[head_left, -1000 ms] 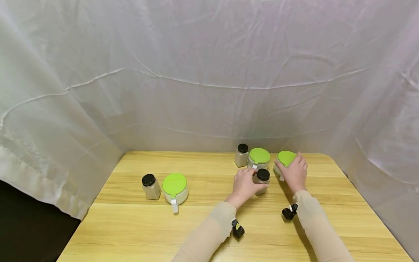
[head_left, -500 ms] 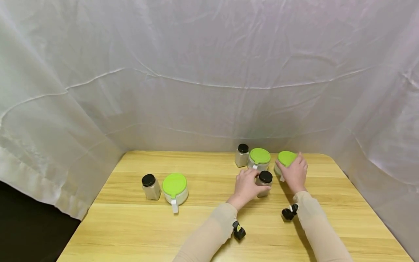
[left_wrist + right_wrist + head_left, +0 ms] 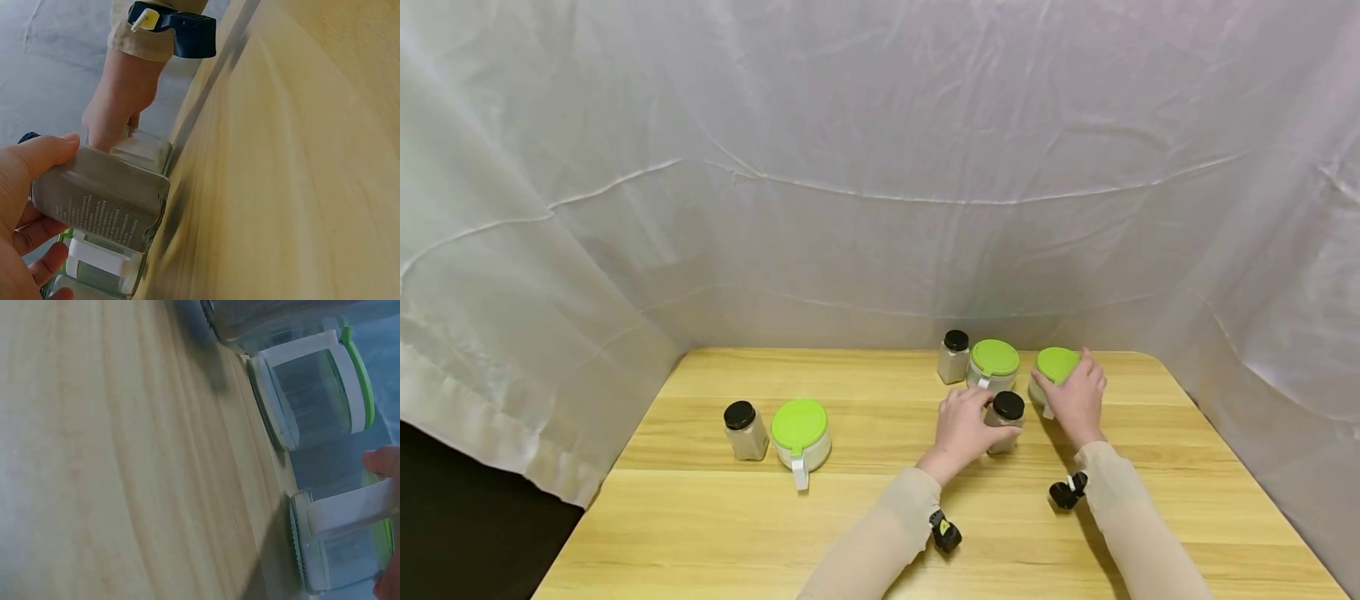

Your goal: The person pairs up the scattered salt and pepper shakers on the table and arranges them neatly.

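My left hand holds a clear square jar with a black lid, thumb on one side and fingers on the other. Its printed label faces the left wrist camera. Whether its base touches the table cannot be told. Further back on the right, my right hand grips a round glass seasoning jar with a green lid; its white handle shows in the right wrist view. Between the hands, behind the black-lidded jar, stands a second green-lidded jar.
Another black-lidded jar stands at the back, beside the middle green-lidded one. On the left stand a black-lidded jar and a green-lidded jar with its handle toward me. A pale curtain hangs behind the wooden table.
My left hand has shifted the black-lidded jar slightly right and toward me, mostly in the first half second. My right hand stays on its green-lidded jar.
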The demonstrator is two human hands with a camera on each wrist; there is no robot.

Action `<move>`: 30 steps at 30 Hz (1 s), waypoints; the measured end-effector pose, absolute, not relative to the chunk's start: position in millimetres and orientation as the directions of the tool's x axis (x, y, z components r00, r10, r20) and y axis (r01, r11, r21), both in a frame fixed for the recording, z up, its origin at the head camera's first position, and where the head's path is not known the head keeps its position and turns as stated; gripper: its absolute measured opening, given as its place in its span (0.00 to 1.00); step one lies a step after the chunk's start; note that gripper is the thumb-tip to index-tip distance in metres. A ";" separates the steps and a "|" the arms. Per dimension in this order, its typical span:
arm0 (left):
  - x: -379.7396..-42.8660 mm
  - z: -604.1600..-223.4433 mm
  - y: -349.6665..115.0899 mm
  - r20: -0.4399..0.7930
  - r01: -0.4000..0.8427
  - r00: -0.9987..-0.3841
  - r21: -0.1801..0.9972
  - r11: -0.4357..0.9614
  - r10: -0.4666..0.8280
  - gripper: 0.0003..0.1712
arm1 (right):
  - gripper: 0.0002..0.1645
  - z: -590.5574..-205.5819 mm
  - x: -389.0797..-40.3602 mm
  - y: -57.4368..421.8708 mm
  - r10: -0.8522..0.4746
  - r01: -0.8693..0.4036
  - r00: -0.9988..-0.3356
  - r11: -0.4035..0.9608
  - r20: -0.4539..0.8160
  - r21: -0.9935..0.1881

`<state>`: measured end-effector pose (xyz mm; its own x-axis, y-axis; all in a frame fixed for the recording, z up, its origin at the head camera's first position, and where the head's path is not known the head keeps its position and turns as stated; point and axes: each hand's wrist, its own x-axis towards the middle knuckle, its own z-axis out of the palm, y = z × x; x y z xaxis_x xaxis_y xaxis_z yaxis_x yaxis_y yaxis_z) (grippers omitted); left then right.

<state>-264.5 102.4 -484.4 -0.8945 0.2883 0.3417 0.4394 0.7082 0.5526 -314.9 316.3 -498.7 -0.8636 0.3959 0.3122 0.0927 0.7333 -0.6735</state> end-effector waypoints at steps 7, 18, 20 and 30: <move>-259.8 -481.4 95.8 0.362 0.452 -0.887 0.555 0.698 0.287 0.33 | 0.62 -491.6 -305.6 316.9 0.396 0.093 -0.866 0.730 0.307 -0.677; -254.6 -480.3 87.2 0.372 0.462 -0.882 0.571 0.679 0.288 0.31 | 0.62 -481.5 -286.8 313.1 0.364 0.072 -0.879 0.741 0.309 -0.668; -253.3 -480.2 85.3 0.376 0.464 -0.881 0.563 0.683 0.288 0.32 | 0.62 -480.3 -283.8 311.6 0.357 0.063 -0.879 0.742 0.315 -0.667; -250.4 -479.3 71.5 0.375 0.455 -0.884 0.558 0.694 0.279 0.33 | 0.63 -474.7 -267.3 302.7 0.331 0.030 -0.882 0.748 0.334 -0.663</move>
<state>-250.4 71.5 -479.3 -0.8843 0.2787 0.3747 0.4551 0.6941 0.5578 -267.3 302.7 -474.7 -0.8825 0.3313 0.3339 0.0303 0.7484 -0.6626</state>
